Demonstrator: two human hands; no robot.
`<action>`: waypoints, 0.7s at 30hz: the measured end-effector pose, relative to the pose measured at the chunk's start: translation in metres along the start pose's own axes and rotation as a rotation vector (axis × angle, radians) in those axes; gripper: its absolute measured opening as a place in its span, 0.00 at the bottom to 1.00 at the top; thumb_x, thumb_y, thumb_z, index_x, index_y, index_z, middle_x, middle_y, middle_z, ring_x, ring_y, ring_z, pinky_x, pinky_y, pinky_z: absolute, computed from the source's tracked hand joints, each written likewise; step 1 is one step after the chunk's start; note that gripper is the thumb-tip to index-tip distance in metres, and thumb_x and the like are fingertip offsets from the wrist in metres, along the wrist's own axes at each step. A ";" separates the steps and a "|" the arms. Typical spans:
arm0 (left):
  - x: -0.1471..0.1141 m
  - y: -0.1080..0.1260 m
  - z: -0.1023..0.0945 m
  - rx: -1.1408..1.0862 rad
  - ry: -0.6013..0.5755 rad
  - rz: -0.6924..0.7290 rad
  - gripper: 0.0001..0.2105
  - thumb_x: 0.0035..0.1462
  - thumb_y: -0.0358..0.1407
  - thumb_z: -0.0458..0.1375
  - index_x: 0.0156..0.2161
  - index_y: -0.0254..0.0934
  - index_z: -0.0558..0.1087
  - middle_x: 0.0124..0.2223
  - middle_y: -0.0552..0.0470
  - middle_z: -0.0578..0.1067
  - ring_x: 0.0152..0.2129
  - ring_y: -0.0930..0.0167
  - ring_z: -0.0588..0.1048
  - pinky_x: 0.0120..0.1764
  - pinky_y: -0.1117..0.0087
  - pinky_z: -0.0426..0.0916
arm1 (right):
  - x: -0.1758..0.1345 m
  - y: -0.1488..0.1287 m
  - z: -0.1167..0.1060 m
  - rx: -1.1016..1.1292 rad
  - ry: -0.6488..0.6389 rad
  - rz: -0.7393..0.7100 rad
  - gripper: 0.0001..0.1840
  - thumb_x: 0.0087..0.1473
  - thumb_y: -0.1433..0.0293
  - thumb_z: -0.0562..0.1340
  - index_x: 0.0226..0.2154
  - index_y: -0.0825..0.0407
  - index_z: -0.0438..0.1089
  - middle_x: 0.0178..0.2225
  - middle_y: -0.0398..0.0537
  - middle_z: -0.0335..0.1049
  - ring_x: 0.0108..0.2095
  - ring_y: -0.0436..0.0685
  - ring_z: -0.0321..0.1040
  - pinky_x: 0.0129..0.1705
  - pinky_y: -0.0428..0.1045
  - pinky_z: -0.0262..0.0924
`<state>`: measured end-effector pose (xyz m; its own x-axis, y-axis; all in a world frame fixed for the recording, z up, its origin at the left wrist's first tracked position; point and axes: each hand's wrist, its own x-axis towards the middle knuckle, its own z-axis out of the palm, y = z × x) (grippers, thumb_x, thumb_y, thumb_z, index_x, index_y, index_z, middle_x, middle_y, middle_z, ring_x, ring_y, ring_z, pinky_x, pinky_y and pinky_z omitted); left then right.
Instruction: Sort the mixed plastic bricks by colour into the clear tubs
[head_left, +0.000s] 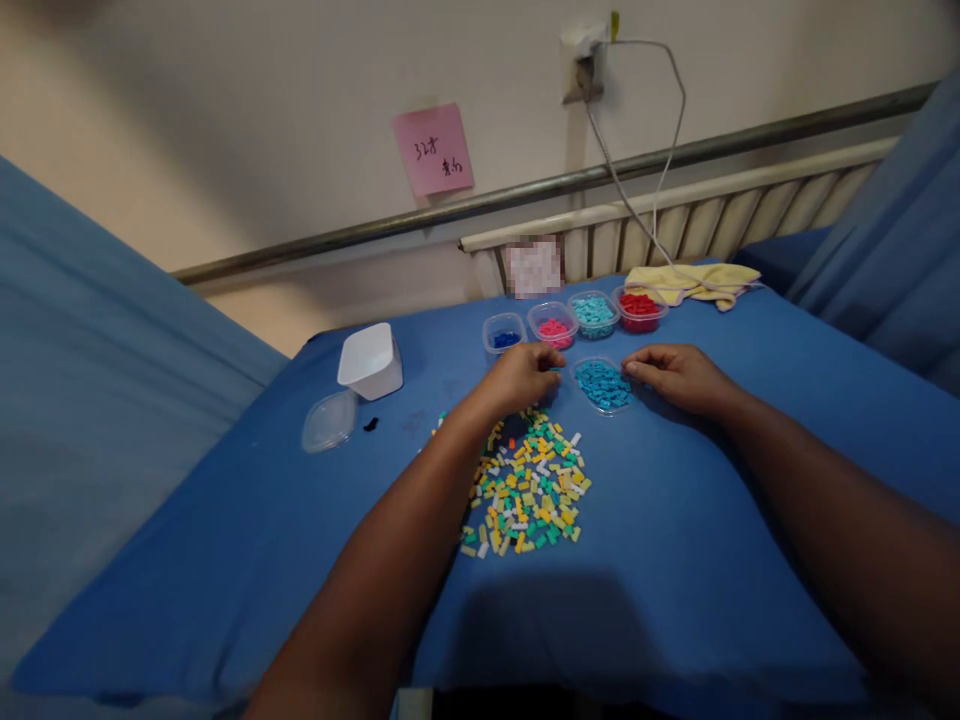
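Blue cloth [675,560] covers the table, on which a row of four clear tubs is set: blue pieces [504,333], pink pieces [553,326], teal pieces [593,312] and red pieces [640,308]. A fifth dish of teal pieces [604,385] is flanked by both hands. The left hand [521,377] is curled, fingertips pinched; whether anything is gripped cannot be told. The right hand [675,375] is loosely curled, fingertips touching the dish rim. A pile of mixed bricks [529,485] lies just below. An upturned white tub [370,361] and a clear lid [329,421] are seen further left
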<state>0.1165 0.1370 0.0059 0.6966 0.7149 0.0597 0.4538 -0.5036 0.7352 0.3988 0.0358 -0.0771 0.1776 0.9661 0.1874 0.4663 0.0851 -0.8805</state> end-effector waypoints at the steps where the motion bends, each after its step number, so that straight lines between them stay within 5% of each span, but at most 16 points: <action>1: 0.010 0.007 0.009 0.075 -0.015 0.046 0.11 0.56 0.30 0.64 0.45 0.34 0.82 0.38 0.50 0.82 0.35 0.67 0.78 0.41 0.68 0.72 | 0.000 -0.001 0.000 0.001 0.001 0.000 0.21 0.59 0.49 0.68 0.38 0.49 0.84 0.37 0.48 0.84 0.37 0.60 0.77 0.40 0.52 0.69; 6: 0.042 0.033 0.039 0.412 -0.052 0.145 0.17 0.60 0.25 0.59 0.52 0.32 0.82 0.46 0.44 0.84 0.41 0.63 0.80 0.48 0.65 0.72 | 0.000 -0.001 0.001 0.019 -0.006 -0.019 0.21 0.59 0.50 0.68 0.39 0.50 0.83 0.35 0.48 0.83 0.34 0.58 0.75 0.38 0.51 0.67; 10: 0.040 0.041 0.034 0.459 -0.082 0.183 0.18 0.63 0.26 0.58 0.56 0.31 0.81 0.51 0.42 0.84 0.44 0.61 0.81 0.49 0.65 0.72 | 0.001 -0.002 0.001 0.028 -0.009 -0.038 0.21 0.59 0.51 0.68 0.38 0.51 0.83 0.35 0.48 0.83 0.35 0.58 0.75 0.38 0.51 0.67; 15: 0.008 0.025 -0.017 0.393 0.054 0.084 0.17 0.63 0.28 0.58 0.54 0.36 0.82 0.49 0.46 0.85 0.42 0.63 0.82 0.49 0.64 0.73 | 0.000 -0.003 -0.001 -0.005 -0.007 -0.019 0.20 0.59 0.51 0.68 0.38 0.50 0.84 0.36 0.49 0.84 0.36 0.59 0.77 0.39 0.52 0.70; 21: -0.071 -0.026 -0.083 0.376 0.187 -0.200 0.14 0.64 0.37 0.59 0.49 0.35 0.83 0.43 0.47 0.85 0.38 0.63 0.81 0.43 0.64 0.71 | -0.004 0.001 -0.001 -0.026 -0.012 0.029 0.22 0.57 0.47 0.68 0.39 0.47 0.84 0.39 0.49 0.85 0.39 0.63 0.79 0.43 0.55 0.72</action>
<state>0.0086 0.1399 0.0386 0.4786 0.8737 0.0874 0.7632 -0.4632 0.4506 0.3994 0.0321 -0.0778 0.1814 0.9709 0.1564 0.4830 0.0505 -0.8741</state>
